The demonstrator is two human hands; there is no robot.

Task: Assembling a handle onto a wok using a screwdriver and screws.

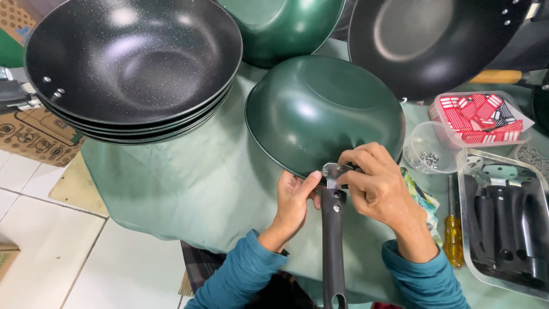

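We see our left hand [294,200] and right hand [374,183] bare, both arms in teal long sleeves [246,274] bunched at the wrists.

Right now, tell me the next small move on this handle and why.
Probably seat a fastener: the right hand pinches at the metal bracket against the green wok rim, the left hand steadies the black handle, and the screwdriver lies unused.

**Around the upturned wok**

The upturned wok [323,111] sits mid-table. A wok stack [131,63] lies to its left, and two more woks behind it. A handle [334,240] meets its near rim, between both hands. To its right: a bowl [426,149], box [480,117], tray [503,223] and screwdriver [453,232].
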